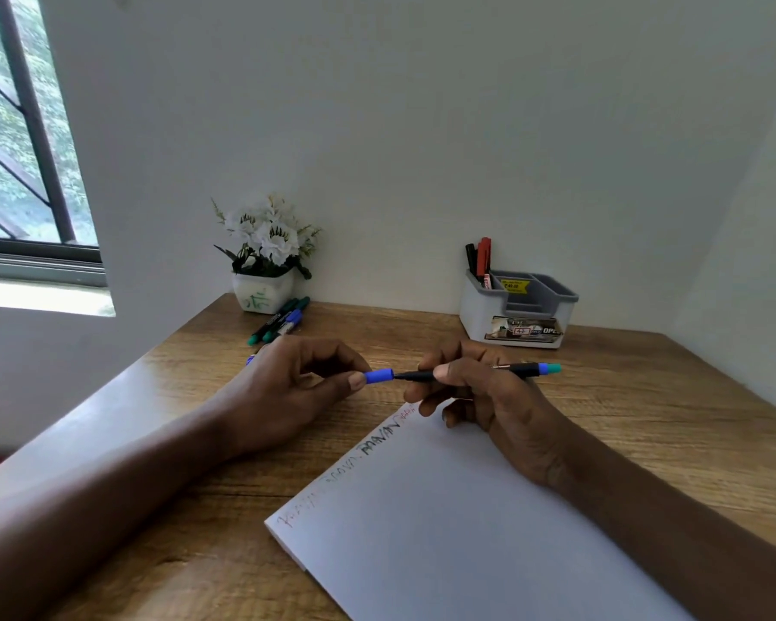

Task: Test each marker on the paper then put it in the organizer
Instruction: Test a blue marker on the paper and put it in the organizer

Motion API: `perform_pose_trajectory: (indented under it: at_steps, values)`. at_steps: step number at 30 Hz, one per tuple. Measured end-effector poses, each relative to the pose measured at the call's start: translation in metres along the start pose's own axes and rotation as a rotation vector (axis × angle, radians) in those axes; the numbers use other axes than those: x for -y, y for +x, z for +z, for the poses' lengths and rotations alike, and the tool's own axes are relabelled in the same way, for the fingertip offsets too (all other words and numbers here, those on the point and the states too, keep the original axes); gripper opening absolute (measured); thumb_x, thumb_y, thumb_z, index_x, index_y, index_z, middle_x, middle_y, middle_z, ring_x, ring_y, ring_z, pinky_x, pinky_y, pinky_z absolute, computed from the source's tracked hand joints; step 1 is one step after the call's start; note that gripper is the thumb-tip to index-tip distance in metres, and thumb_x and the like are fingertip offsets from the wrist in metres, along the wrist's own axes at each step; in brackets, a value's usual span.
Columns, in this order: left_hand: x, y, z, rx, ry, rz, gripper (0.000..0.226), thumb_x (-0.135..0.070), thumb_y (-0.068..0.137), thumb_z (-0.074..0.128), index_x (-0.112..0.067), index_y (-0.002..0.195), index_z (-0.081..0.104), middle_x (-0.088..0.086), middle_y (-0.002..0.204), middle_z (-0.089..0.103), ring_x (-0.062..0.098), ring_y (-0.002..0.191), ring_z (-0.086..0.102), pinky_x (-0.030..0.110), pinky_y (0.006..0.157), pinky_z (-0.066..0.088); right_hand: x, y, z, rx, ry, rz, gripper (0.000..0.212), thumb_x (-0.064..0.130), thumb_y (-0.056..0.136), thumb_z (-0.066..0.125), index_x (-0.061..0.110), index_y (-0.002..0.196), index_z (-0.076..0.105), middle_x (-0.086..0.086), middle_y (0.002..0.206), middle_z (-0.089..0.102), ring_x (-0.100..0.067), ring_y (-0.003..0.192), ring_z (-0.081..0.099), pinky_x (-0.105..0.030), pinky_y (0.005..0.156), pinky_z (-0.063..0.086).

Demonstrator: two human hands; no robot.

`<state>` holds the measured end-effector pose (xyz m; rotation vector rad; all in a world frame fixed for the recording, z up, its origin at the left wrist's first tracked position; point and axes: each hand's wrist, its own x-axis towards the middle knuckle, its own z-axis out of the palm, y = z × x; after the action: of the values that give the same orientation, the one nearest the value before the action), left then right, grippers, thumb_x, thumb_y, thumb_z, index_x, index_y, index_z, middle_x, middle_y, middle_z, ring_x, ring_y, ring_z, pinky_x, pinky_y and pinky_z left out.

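My right hand (471, 396) grips a black marker (518, 368) with a blue and teal end, held level above the table. My left hand (296, 387) pinches its blue cap (378, 376), which sits just at the marker's tip. Below the hands lies a white paper pad (458, 531) with red and black scribbles along its top edge. A grey-and-white organizer (518, 313) stands at the back right, with red and black markers (481, 257) upright in its left compartment. Several loose markers (281, 322) lie at the back left.
A white pot of white flowers (265, 262) stands by the wall behind the loose markers. The wooden table (646, 419) meets walls at the back and right. A window is at the far left. Part of another blue marker (250, 359) peeks out behind my left hand.
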<state>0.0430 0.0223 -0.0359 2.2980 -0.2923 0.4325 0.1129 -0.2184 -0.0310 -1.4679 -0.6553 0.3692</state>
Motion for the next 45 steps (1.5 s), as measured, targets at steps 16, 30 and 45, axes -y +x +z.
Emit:
perform_pose_trajectory:
  at_steps: [16, 30, 45]
  values:
    - [-0.015, -0.011, 0.013, -0.030, -0.335, 0.181, 0.008, -0.022, 0.092, 0.069, -0.021, 0.097, 0.076, 0.005, 0.089, 0.076, 0.020, 0.078, 0.069, 0.032, 0.069, 0.055, 0.018, -0.009, 0.020, -0.064, -0.099, -0.187, 0.036, 0.027, 0.075, 0.075, -0.005, 0.083, 0.061, -0.012, 0.060, 0.069, -0.015, 0.046, 0.055, -0.019, 0.043, 0.041]
    - [-0.005, -0.004, 0.000, 0.148, 0.397, 0.064, 0.064, -0.073, 0.089, 0.043, -0.047, 0.147, 0.037, -0.027, 0.149, 0.043, -0.006, 0.133, 0.043, 0.024, 0.103, 0.046, 0.014, -0.003, -0.003, -0.239, -0.178, -0.251, 0.019, 0.025, 0.100, 0.059, 0.014, 0.107, 0.072, -0.009, 0.086, 0.078, -0.017, 0.075, 0.068, -0.022, 0.053, 0.045]
    - [0.002, 0.007, -0.001, 0.423, 0.530, -0.108, 0.121, -0.096, 0.058, 0.010, -0.031, 0.161, 0.016, -0.010, 0.169, 0.010, 0.013, 0.154, 0.018, 0.036, 0.124, 0.020, 0.027, 0.035, -0.060, -0.760, -0.425, -0.372, 0.014, 0.009, 0.095, 0.068, 0.019, 0.100, 0.076, 0.000, 0.094, 0.077, -0.014, 0.090, 0.072, -0.024, 0.074, 0.060]
